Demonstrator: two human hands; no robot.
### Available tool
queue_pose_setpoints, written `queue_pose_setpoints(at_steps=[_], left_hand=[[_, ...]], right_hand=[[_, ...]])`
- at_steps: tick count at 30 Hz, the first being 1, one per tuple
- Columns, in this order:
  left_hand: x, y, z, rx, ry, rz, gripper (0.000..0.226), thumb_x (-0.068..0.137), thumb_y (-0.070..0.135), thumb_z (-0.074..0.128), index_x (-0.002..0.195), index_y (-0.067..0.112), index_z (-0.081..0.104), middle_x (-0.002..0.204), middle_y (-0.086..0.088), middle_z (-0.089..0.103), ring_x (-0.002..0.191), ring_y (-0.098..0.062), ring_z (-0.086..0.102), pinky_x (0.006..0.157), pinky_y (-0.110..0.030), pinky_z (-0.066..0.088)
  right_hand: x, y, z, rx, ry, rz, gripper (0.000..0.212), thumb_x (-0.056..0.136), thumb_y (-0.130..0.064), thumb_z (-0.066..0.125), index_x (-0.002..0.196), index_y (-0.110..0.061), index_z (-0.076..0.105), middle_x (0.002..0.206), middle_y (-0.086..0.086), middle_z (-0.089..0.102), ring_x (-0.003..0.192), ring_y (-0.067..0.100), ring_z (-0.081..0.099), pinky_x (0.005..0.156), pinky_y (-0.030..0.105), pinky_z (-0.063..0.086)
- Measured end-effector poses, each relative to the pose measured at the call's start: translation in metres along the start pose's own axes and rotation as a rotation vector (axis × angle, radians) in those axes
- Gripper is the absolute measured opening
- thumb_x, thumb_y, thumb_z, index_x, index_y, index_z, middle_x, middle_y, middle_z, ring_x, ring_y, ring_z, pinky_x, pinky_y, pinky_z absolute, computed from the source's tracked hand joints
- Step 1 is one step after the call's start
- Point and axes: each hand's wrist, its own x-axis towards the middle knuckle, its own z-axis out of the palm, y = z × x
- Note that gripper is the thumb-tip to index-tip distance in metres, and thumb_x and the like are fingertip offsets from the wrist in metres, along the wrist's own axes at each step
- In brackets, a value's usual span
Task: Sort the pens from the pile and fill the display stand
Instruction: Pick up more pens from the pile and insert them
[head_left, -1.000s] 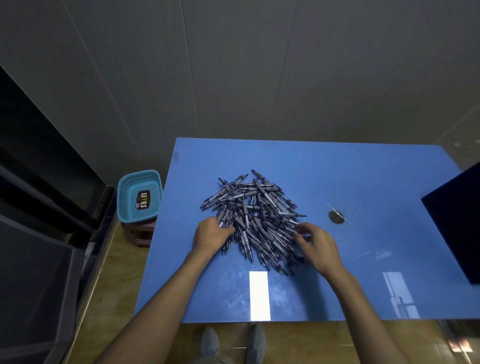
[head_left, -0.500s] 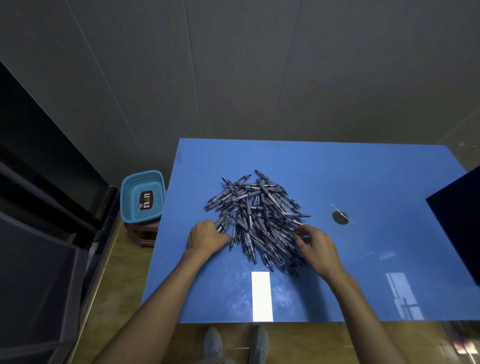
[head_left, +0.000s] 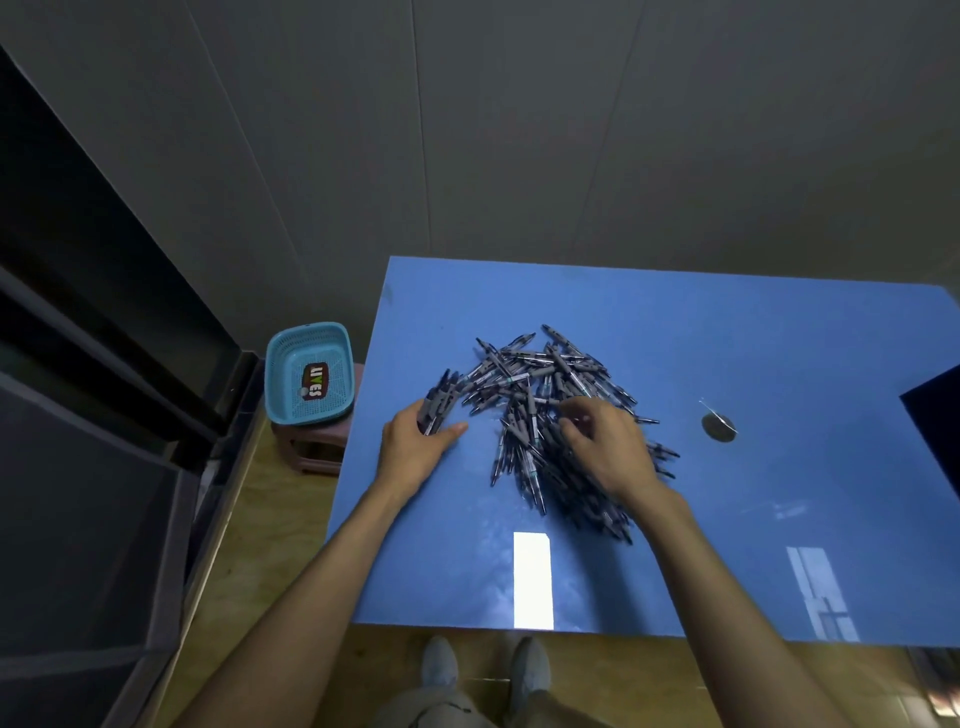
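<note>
A pile of several dark grey pens (head_left: 540, 400) lies in the middle of the blue table (head_left: 727, 338). My left hand (head_left: 415, 441) grips a small bundle of pens (head_left: 439, 402) pulled a little to the left of the pile. My right hand (head_left: 608, 447) sits on top of the pile with its fingers curled down among the pens; whether it holds one is hidden. A dark panel (head_left: 935, 431) at the right edge may be the display stand; only its corner shows.
A small round dark object (head_left: 719, 427) lies on the table right of the pile. A light blue plastic basket (head_left: 307, 373) stands on a pink stool (head_left: 317, 449) left of the table. Dark shelving (head_left: 93, 415) runs along the left.
My left hand has drawn a bundle of pens leftward out of the pile. My right hand has moved from the pile's right edge up onto its middle.
</note>
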Motion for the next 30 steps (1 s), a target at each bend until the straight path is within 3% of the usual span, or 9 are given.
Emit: queue_pose_setpoints(at_steps=[3, 6, 8, 10, 13, 18, 23, 27, 30], left_hand=[[0.001, 0.006, 0.007, -0.135, 0.292, 0.07, 0.045, 0.082, 0.023, 0.083, 0.06, 0.023, 0.044, 0.055, 0.006, 0.04, 0.054, -0.012, 0.031, 0.056, -0.032, 0.03], [0.002, 0.011, 0.016, -0.224, 0.39, 0.149, 0.039, 0.086, 0.031, 0.081, 0.065, 0.012, 0.054, 0.055, 0.005, 0.049, 0.054, -0.007, 0.038, 0.054, -0.029, 0.036], [0.004, 0.006, 0.023, -0.235, 0.385, 0.176, 0.043, 0.086, 0.034, 0.081, 0.066, 0.008, 0.052, 0.055, 0.004, 0.046, 0.054, -0.006, 0.037, 0.052, -0.023, 0.034], [0.008, -0.006, 0.028, -0.243, 0.372, 0.188, 0.047, 0.083, 0.032, 0.083, 0.064, 0.011, 0.046, 0.055, 0.001, 0.041, 0.056, -0.008, 0.033, 0.054, -0.031, 0.033], [0.012, -0.024, 0.033, -0.209, 0.328, 0.15, 0.043, 0.078, 0.03, 0.087, 0.062, 0.016, 0.05, 0.057, -0.001, 0.047, 0.057, -0.024, 0.044, 0.057, -0.032, 0.038], [0.019, -0.012, 0.031, -0.305, 0.333, -0.008, 0.034, 0.082, 0.022, 0.083, 0.065, 0.006, 0.059, 0.061, -0.008, 0.059, 0.065, -0.018, 0.053, 0.062, -0.027, 0.04], [0.022, -0.012, 0.031, -0.261, 0.278, -0.08, 0.024, 0.084, 0.039, 0.079, 0.081, 0.016, 0.071, 0.082, -0.005, 0.07, 0.091, -0.03, 0.066, 0.082, -0.041, 0.056], [0.02, 0.009, 0.023, -0.215, 0.199, -0.012, 0.028, 0.091, 0.036, 0.073, 0.077, 0.012, 0.067, 0.063, -0.001, 0.06, 0.068, -0.026, 0.061, 0.064, -0.032, 0.045], [0.022, 0.035, 0.017, -0.217, 0.026, 0.086, 0.013, 0.094, 0.028, 0.071, 0.095, 0.016, 0.066, 0.065, -0.004, 0.063, 0.052, -0.018, 0.06, 0.055, -0.033, 0.05]], right_hand=[[0.002, -0.005, 0.003, -0.019, 0.028, -0.016, 0.024, 0.096, -0.024, 0.058, 0.117, -0.019, 0.069, 0.108, -0.003, 0.073, 0.092, 0.016, 0.068, 0.084, 0.041, 0.057], [0.001, -0.005, 0.006, -0.061, 0.034, -0.023, 0.025, 0.096, -0.025, 0.058, 0.118, -0.02, 0.068, 0.111, -0.003, 0.072, 0.093, 0.014, 0.067, 0.084, 0.04, 0.057], [-0.001, -0.003, 0.005, -0.082, 0.022, -0.016, 0.026, 0.096, -0.027, 0.057, 0.118, -0.022, 0.068, 0.111, -0.004, 0.072, 0.094, 0.014, 0.067, 0.084, 0.041, 0.057], [-0.005, -0.001, 0.004, -0.098, 0.023, -0.007, 0.024, 0.095, -0.027, 0.057, 0.115, -0.022, 0.069, 0.111, -0.005, 0.072, 0.094, 0.014, 0.067, 0.084, 0.04, 0.056], [-0.012, 0.001, 0.001, -0.127, 0.035, 0.004, 0.024, 0.094, -0.024, 0.057, 0.113, -0.022, 0.07, 0.113, -0.007, 0.072, 0.096, 0.014, 0.067, 0.084, 0.036, 0.055], [-0.014, 0.006, -0.002, -0.122, 0.056, 0.046, 0.024, 0.091, -0.023, 0.058, 0.111, -0.025, 0.07, 0.109, -0.008, 0.073, 0.093, 0.014, 0.068, 0.081, 0.035, 0.054], [-0.015, 0.007, -0.003, -0.129, 0.077, 0.061, 0.022, 0.092, -0.025, 0.057, 0.109, -0.027, 0.07, 0.104, -0.008, 0.073, 0.089, 0.015, 0.066, 0.077, 0.035, 0.053], [-0.019, 0.007, -0.01, -0.099, 0.09, 0.096, 0.02, 0.092, -0.027, 0.057, 0.109, -0.027, 0.069, 0.104, -0.008, 0.072, 0.091, 0.017, 0.067, 0.08, 0.038, 0.054], [-0.02, 0.007, -0.023, -0.084, 0.119, 0.122, 0.018, 0.094, -0.029, 0.058, 0.108, -0.027, 0.069, 0.105, -0.007, 0.072, 0.089, 0.017, 0.067, 0.079, 0.038, 0.054]])
